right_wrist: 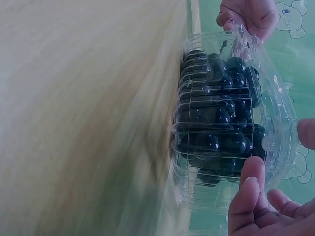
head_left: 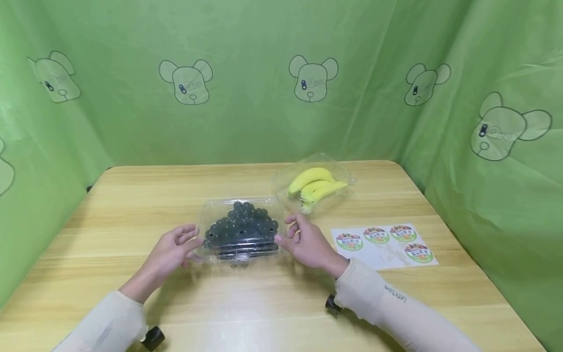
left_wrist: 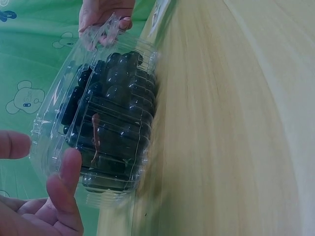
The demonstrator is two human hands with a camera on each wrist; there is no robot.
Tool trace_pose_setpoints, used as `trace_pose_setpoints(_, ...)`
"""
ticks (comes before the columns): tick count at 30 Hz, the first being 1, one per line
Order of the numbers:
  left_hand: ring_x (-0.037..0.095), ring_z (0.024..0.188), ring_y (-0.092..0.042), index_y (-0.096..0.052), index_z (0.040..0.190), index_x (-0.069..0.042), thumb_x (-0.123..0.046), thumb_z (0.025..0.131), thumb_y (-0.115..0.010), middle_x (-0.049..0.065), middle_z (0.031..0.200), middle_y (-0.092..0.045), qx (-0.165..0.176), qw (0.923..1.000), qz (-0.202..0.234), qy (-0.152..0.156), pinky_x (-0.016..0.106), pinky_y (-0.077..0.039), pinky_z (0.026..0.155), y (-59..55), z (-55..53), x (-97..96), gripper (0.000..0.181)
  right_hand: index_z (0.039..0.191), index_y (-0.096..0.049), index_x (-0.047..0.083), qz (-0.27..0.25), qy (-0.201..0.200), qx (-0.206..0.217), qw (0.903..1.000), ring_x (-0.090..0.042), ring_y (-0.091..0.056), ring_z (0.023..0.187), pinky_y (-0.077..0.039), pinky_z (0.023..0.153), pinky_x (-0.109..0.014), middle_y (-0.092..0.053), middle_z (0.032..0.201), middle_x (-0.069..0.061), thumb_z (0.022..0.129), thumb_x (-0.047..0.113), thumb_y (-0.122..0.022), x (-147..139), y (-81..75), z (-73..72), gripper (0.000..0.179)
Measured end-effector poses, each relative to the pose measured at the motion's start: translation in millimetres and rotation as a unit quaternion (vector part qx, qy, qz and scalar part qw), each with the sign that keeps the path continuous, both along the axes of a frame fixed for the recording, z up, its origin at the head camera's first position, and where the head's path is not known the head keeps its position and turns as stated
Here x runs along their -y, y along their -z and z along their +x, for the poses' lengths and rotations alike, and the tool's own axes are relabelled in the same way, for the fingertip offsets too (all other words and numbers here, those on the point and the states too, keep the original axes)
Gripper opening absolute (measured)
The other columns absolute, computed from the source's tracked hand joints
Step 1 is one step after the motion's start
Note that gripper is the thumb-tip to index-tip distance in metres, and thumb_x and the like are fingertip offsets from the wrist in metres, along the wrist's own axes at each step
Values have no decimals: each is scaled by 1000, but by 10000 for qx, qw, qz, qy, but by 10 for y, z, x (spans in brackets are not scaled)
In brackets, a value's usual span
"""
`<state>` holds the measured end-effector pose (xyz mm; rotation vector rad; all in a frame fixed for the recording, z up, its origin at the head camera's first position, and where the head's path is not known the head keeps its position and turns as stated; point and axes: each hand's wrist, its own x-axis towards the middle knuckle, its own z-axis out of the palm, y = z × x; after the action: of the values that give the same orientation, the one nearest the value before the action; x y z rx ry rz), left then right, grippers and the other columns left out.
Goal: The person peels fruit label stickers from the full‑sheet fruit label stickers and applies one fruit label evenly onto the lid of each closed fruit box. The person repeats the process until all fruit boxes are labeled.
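A clear plastic clamshell box of dark grapes is between my two hands, close over the wooden table, its lid down. My left hand holds the left end; in the left wrist view its thumb is at the lid's rim and its fingertips meet the lower side. The opposite end is held by my right hand, with thumb and fingers at the rim and side in the right wrist view. Through the plastic a brown stem shows among the grapes.
Behind and right of the grapes lies another clear box with yellow bananas in it. A white sheet with several round fruit stickers rests right of my right hand. Green curtains enclose the wooden table.
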<state>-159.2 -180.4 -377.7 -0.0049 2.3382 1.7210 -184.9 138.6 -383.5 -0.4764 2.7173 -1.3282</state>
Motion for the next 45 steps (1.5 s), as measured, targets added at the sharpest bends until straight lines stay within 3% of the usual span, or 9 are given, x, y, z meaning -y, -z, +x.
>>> trace_pose_setpoints(10,45,117,-53,-25,148,5,-18,98,-56,25,151,-29,-22,10000,-30,16,28,-52,57,0,2,-6,63,123,-49,-1,2,-49,-84,10000,-17,-54,72,-51,63,-31,-55,88,-4,89,29,-69,-3,3,-11,50)
trace_pose_setpoints(24,40,108,-60,-24,149,5,-19,98,-56,25,151,-30,-22,9999,-81,60,28,-51,57,6,5,-9,64,124,-49,-2,78,-100,-29,9999,-16,-54,73,-50,66,-31,-55,86,-3,89,30,-69,-18,10,6,52)
trace_pose_setpoints(45,47,118,-52,-24,149,5,-18,98,-56,25,152,-29,-6,9999,-6,108,30,-53,58,15,17,0,64,124,-48,-3,92,-192,-37,9998,-16,-53,74,-49,69,-32,-55,84,-2,90,31,-68,-42,-5,31,53)
